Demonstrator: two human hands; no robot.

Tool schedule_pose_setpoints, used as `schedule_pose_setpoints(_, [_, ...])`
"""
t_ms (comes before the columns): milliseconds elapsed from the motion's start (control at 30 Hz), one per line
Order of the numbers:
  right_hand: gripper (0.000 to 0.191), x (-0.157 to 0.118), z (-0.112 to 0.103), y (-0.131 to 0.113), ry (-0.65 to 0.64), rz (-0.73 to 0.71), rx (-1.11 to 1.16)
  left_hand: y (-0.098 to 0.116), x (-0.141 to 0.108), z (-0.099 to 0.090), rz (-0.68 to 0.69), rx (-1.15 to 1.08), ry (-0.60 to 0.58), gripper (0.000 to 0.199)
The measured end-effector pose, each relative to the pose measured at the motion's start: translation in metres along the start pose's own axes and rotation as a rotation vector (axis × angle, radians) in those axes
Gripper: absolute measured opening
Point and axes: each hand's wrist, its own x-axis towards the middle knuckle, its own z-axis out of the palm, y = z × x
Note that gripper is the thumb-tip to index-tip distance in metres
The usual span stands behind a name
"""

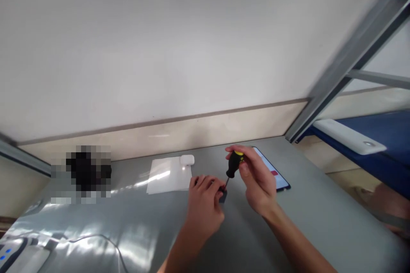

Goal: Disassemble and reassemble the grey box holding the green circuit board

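Note:
My right hand (258, 179) is closed around the black and yellow handle of a screwdriver (235, 164), which is tilted with its shaft pointing down to the left. The shaft's lower end meets a small dark object (223, 196) near the middle of the grey table. My left hand (206, 204) grips that dark object, its fingers wrapped over the far side and hiding much of it. The screwdriver's very tip is too small to make out.
White paper (168, 175) and a small white case (187, 160) lie left of my hands. A lit tablet (275, 175) lies behind my right hand. A cable (96, 235) crosses the lower left. At the right, a blue shelf (378, 166) holds a white object (349, 136).

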Motion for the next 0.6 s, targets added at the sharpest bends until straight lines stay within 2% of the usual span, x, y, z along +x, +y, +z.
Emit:
schedule_pose_setpoints(133, [0.034, -0.0022, -0.0018, 0.001, -0.007, 0.034, 0.028, -0.0025, -0.0016, 0.0018, 0.018, 0.005, 0.008, 0.032])
schedule_pose_setpoints(300, [0.025, 0.002, -0.0031, 0.0013, 0.118, -0.095, -0.098, -0.0034, -0.0015, 0.0027, 0.037, 0.016, 0.014, 0.031])
schedule_pose_setpoints(400, [0.027, 0.0056, -0.0014, -0.0002, 0.156, -0.126, -0.099, -0.0026, -0.0011, 0.0017, 0.046, 0.019, 0.006, 0.032])
schedule_pose_setpoints(600, [0.037, 0.0013, -0.0003, -0.006, 0.035, -0.063, 0.02, -0.002, -0.0019, 0.0016, 0.053, 0.036, -0.012, 0.031])
